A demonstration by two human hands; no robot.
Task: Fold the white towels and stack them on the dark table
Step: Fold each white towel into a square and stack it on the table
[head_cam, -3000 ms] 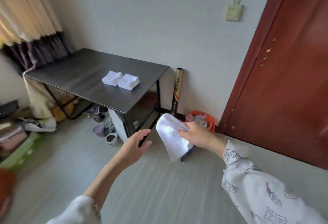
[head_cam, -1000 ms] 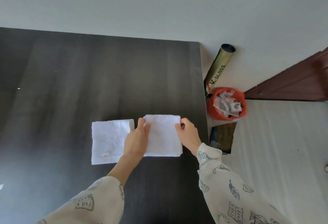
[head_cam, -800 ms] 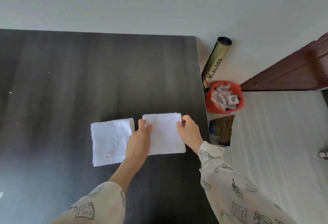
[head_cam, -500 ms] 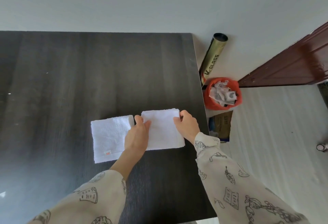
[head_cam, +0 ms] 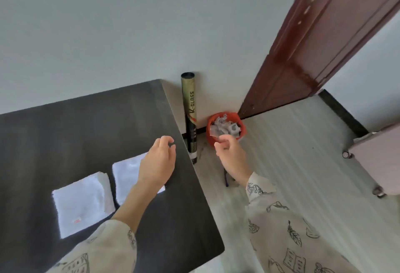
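Two folded white towels, a left one [head_cam: 83, 204] and a right one [head_cam: 129, 174], lie side by side on the dark table [head_cam: 65, 132]. The left hand [head_cam: 159, 162] hovers above the right towel, loosely curled and empty. The right hand [head_cam: 230, 153], also empty, hangs beyond the table edge; the right towel lies nearer that edge, where a careless brush might drag it off.

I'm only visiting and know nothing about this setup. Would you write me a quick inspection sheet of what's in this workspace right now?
Surface: dark table, set against the pale wall.
Job's things: two folded white towels side by side, not touching; left towel with a small red mark, right towel partly hidden by the left arm.
Clutter: nothing seen on the table.
Hands: left hand above the right towel, fingers loosely curled, holding nothing; right hand beyond the table edge, over the floor, also holding nothing.
Cables: nothing seen.
Surroundings: upright tube lettered K-GLASS by the wall, red bin full of crumpled paper, dark red door, pale striped floor.
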